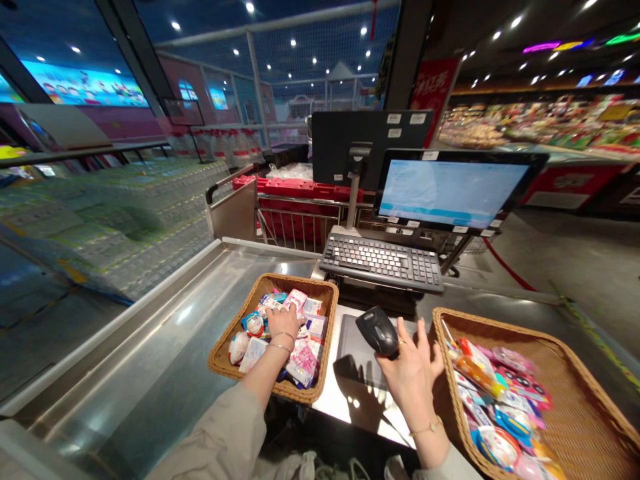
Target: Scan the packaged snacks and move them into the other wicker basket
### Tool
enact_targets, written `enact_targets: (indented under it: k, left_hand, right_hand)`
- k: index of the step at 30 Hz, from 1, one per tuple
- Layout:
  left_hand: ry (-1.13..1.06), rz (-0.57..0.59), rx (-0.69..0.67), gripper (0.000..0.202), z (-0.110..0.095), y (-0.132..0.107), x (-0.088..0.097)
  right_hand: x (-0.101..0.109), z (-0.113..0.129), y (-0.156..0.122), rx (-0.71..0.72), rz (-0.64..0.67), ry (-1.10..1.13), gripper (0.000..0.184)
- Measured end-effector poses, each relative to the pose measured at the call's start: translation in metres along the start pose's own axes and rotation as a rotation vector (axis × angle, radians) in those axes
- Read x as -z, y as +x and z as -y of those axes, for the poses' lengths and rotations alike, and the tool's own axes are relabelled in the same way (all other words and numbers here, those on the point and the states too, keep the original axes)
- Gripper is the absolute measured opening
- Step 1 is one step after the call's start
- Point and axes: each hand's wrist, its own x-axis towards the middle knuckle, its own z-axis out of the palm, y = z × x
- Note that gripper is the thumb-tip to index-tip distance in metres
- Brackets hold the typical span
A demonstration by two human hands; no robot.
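My left hand (283, 319) reaches into a wicker basket (235, 337) of small colourful packets, fingers bent down onto a pink and white packet (296, 299); whether it grips it is hidden. My right hand (411, 365) hovers with fingers spread beside a black handheld barcode scanner (379, 330), fingertips touching its right side. The scanner rests on a dark pad on the steel checkout counter. A second, larger wicker basket (560, 357) at the right holds several more bright packets (493, 400).
A black keyboard (383, 261) and a lit touchscreen (450, 193) stand behind the scanner, with a second monitor's back (350, 143) further left. The steel counter (165, 333) stretches left. Shrink-wrapped bottle packs (125, 220) and red shopping baskets (300, 190) lie beyond.
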Motion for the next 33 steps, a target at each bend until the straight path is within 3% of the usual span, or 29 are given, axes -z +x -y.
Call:
enact_targets:
  k: [9, 18, 25, 33]
  left_hand:
    - [0.015, 0.05, 0.033, 0.044, -0.012, -0.006, -0.003]
    - [0.025, -0.016, -0.003, 0.023, -0.001, -0.023, -0.009]
    - [0.011, -0.133, -0.097, 0.036, 0.009, -0.023, -0.007]
    - [-0.002, -0.064, -0.092, 0.028, 0.012, -0.021, -0.018]
  right_hand:
    - [0.0, -0.008, -0.002, 0.0, 0.006, -0.004, 0.033]
    - [0.0, -0.013, -0.003, 0.007, 0.01, 0.042, 0.03]
    - [0.006, -0.016, -0.005, 0.014, 0.021, 0.041, 0.032]
    - [0.012, -0.02, -0.007, 0.001, 0.015, 0.04, 0.035]
